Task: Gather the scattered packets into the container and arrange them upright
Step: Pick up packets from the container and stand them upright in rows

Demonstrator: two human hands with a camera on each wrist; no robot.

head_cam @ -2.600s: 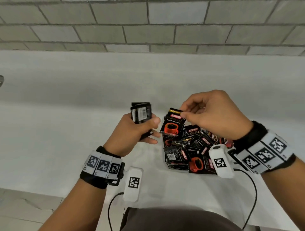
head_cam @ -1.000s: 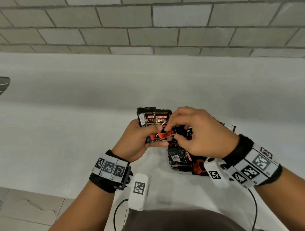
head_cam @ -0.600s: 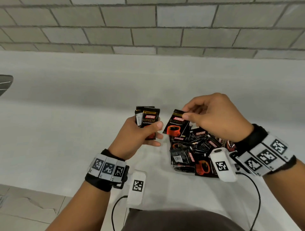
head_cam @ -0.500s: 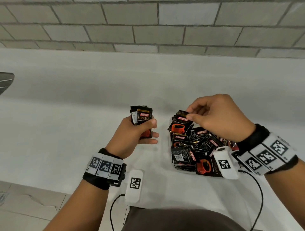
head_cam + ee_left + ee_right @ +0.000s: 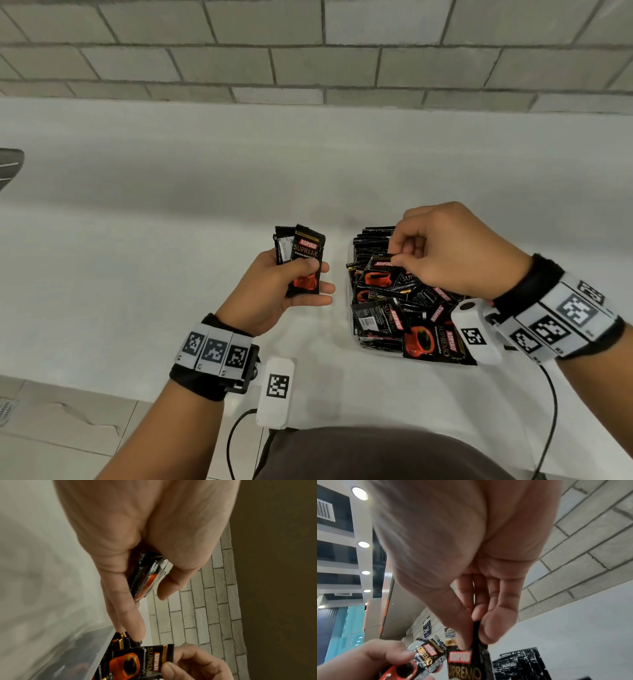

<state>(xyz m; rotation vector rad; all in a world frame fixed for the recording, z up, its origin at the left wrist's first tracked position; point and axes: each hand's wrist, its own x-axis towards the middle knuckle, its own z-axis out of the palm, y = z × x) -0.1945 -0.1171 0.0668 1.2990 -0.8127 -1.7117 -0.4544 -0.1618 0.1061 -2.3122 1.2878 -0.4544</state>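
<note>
My left hand (image 5: 315, 278) grips a small upright stack of black Kopiko packets (image 5: 306, 255) just left of the clear container (image 5: 350, 310). The container holds a loose heap of the same packets (image 5: 411, 308), with a row standing upright (image 5: 371, 240) at its far end. My right hand (image 5: 397, 254) is over the heap and pinches the top edge of one packet (image 5: 378, 275) between thumb and forefinger. The left wrist view shows the stack (image 5: 147, 577) edge-on between thumb and fingers. In the right wrist view the pinched packet (image 5: 464, 669) hangs from my fingertips (image 5: 486, 631).
The container stands on a white counter (image 5: 171, 274) that runs back to a grey brick wall (image 5: 308, 61). A dark object (image 5: 10, 168) shows at the far left edge. Cables (image 5: 548, 428) trail from the wrist cameras over the counter's front edge.
A second ago both hands met at the left hand's stack. They have parted since: my right hand moved right and down onto the heap with a packet pinched, and the left hand stayed put.
</note>
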